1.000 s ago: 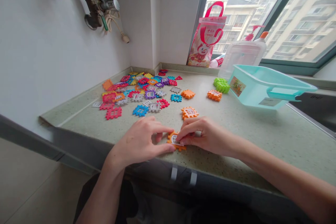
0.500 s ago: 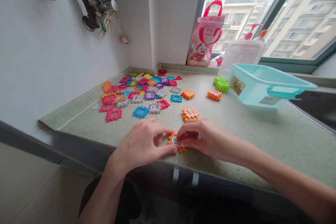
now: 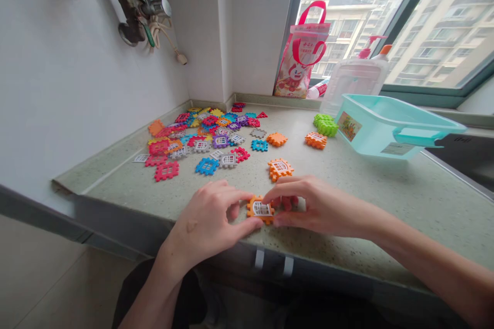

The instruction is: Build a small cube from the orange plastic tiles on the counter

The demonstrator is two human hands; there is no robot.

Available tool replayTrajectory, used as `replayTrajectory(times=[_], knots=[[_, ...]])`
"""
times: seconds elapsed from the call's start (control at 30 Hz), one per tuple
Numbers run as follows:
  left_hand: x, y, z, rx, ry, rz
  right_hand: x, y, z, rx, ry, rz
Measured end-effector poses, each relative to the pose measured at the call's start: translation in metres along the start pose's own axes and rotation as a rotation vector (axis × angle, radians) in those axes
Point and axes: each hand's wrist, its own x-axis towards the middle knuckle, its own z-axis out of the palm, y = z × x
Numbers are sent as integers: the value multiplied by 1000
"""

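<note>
near the front edge of the counter (image 3: 347,236), we hold the orange interlocking tile (image 3: 250,208) flat: our left hand (image 3: 211,218) pinches its left side with thumb and forefinger, our right hand (image 3: 324,207) its right side. the white arched window insert (image 3: 262,209) lies in it; if it is fully seated, we cannot tell. we should steady the tile and press the insert's corners evenly. just beyond is a stack of orange tiles (image 3: 280,167); farther, green tiles (image 3: 325,125) beside the turquoise basket (image 3: 370,134).

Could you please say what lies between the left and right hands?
In the head view, an orange piece with a white window lies between the left hand and right hand, touched by both.
</note>
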Motion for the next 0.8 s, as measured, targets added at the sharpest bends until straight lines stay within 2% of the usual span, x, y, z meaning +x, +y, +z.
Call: replayTrajectory(times=[0.37, 0.53, 0.7, 0.8], knots=[[1, -4, 0, 21, -6, 73, -3, 9, -1, -220, 15, -293], [1, -3, -1, 32, -3, 92, -5, 2, -3, -446, 20, -380], [1, 0, -1, 18, 1, 90, -8, -3, 4, -734, 167, -549], [1, -1, 0, 3, 9, 77, -9, -6, 10, -840, 260, -569]])
